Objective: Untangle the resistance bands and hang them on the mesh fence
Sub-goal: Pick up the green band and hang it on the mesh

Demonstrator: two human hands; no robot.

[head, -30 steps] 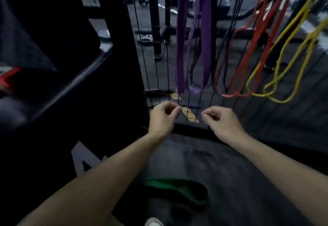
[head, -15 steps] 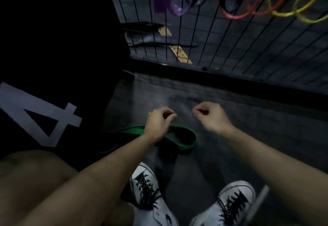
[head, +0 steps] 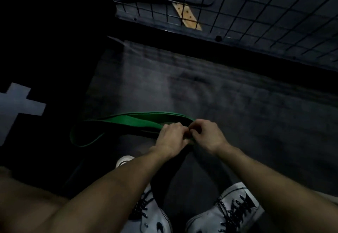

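Green resistance band point(head: 117, 124) lies on the dark floor point(head: 228, 104), and both hands meet at its right end. Left hand point(head: 171, 137) has its fingers curled down onto the band there, and right hand point(head: 208, 134) curls its fingers in from the other side, the two sets of knuckles almost touching; they appear to be pinching the band between them, though the fingertips themselves are hidden under the knuckles. From that grip the band runs away to the left as a long flat loop, its near strand sagging toward the person and curving round at the far left end, all of it resting on the floor. Bare forearms reach in from the bottom edge. Below them stand two white sneakers point(head: 228, 212) with black laces, toes toward the band. Beyond the band, well apart from it, the black mesh fence point(head: 256, 13) crosses the top of the view above a dark base rail, with a yellow strip point(head: 186, 13) showing behind the wires.
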